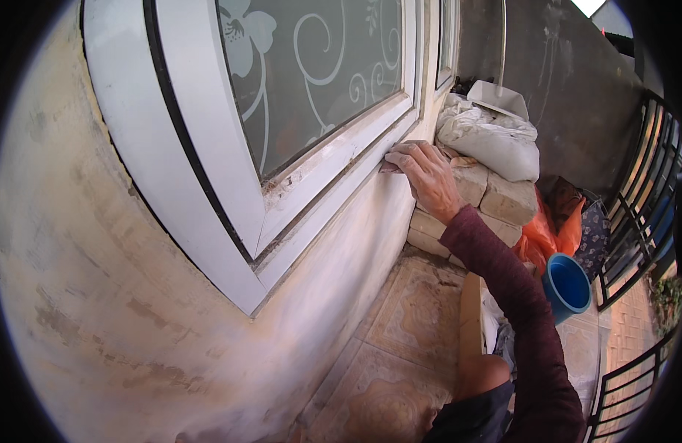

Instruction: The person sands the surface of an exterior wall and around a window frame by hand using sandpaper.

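My right hand point(426, 174), in a dark maroon sleeve, reaches to the wall just under the far part of the window's lower frame. Pinched under its fingers is a small reddish-brown folded piece, apparently sandpaper point(392, 167), pressed at the edge where frame and wall meet. Pale dust coats the fingers. The white window frame point(208, 138) surrounds frosted glass point(318, 66) with a floral pattern. Below and beside it, the cream plaster wall point(152, 332) has brownish worn patches. My left hand is out of view.
Beyond my hand, pale blocks point(507, 199) are stacked under a white sack point(490, 138) and a dustpan point(498, 99). A blue bucket point(568, 285), an orange plastic bag point(540, 232) and a cardboard box point(471, 315) stand right on the tiled floor point(418, 310). Black metal railing point(645, 205) borders the right.
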